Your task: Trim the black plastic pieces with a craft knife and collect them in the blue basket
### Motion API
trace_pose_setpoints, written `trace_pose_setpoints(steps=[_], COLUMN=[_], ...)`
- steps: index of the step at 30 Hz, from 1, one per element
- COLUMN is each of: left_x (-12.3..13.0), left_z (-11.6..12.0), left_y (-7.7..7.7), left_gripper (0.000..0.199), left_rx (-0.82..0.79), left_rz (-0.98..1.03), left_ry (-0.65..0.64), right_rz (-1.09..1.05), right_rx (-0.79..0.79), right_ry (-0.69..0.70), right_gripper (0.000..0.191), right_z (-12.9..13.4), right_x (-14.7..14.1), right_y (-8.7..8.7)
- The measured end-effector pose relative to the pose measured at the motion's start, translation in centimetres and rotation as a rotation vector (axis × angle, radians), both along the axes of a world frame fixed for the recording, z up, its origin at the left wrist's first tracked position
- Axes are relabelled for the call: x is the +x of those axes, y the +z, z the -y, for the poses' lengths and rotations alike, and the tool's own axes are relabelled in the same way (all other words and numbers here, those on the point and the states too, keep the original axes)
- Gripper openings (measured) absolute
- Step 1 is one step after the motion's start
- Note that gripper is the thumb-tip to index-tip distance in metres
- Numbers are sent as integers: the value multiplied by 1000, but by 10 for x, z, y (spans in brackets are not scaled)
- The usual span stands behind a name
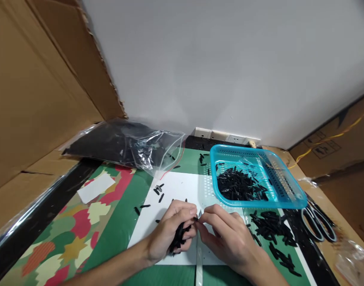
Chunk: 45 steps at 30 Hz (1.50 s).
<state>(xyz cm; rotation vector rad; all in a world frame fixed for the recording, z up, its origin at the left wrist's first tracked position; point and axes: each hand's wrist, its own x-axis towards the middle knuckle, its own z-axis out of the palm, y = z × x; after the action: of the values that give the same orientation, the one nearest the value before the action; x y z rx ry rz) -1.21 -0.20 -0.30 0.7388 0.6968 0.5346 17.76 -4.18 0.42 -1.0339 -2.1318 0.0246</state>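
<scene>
My left hand (177,226) is closed around a bunch of small, slim black pieces (178,238), whose ends stick out below its fingers. At its thumb tip, one small black piece (195,219) shows, and the pinched fingertips of my right hand (226,234) meet it there. Between the hands a small grey pointed tip (200,213) is visible; what it belongs to is partly hidden. Below them a narrow pale strip (199,262) runs down toward the near edge. Both hands are above a white sheet (164,246) with loose black pieces (161,197) scattered on it.
On the right stands a blue plastic basket (259,203) with many black pieces inside. Loose piles (270,226) lie before it, and scissors (317,224) beyond. A clear zip bag (116,141) of black material rests at the back left. Cardboard (45,79) walls the left side.
</scene>
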Motion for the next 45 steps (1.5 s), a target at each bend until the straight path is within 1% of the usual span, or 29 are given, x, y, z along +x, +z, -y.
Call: trace_pose_setpoints(steps=[2, 5, 6, 11, 14, 18, 21, 24, 27, 29, 33, 35, 38, 42, 45], left_x=[-1, -2, -2, 1, 2, 2, 4, 7, 8, 8, 5, 3, 2, 5, 7], left_z=[-1, -3, -3, -6, -6, -6, -7, -8, -8, -6, -2, 1, 2, 1, 1], left_y=[-1, 0, 1, 4, 4, 0, 1, 5, 8, 7, 2, -2, -3, -1, 2], left_gripper=[55, 55, 56, 60, 59, 56, 54, 51, 49, 49, 53, 54, 53, 53, 53], left_rx=[14, 43, 57, 77, 61, 60, 56, 3, -29, -29, -37, -26, -40, -83, -86], left_rz=[-6, -23, -36, -119, -142, -140, -101, -76, -64, -50, 5, 19, 10, 18, 8], left_ry=[13, -30, -49, -55, -62, -25, 15, 47, 38, 1, -77, -101, -86, -50, -36], right_rz=[6, 29, 43, 84, 35, -53, -110, -142, -169, -200, -279, -314, -327, -355, -364], right_rx=[-9, -14, -10, 8, -14, -51, -71, -113, -176, -217, -284, -303, -307, -310, -350], right_ry=[-9, -14, -12, 15, 26, 23, 3, -5, -3, -5, -25, 10, 62, 79, 83], right_gripper=[16, 18, 18, 18, 17, 16, 11, 5, 9, 13, 23, 22, 13, 10, 10], right_z=[-1, -4, -4, -8, -12, -16, -12, -5, -1, -1, -2, -3, -4, -2, 1], right_x=[0, 2, 3, 8, 11, 12, 11, 10, 11, 12, 14, 14, 14, 15, 16], right_y=[1, 1, 0, -7, -9, -10, -12, -15, -19, -20, -16, -11, -4, 1, 0])
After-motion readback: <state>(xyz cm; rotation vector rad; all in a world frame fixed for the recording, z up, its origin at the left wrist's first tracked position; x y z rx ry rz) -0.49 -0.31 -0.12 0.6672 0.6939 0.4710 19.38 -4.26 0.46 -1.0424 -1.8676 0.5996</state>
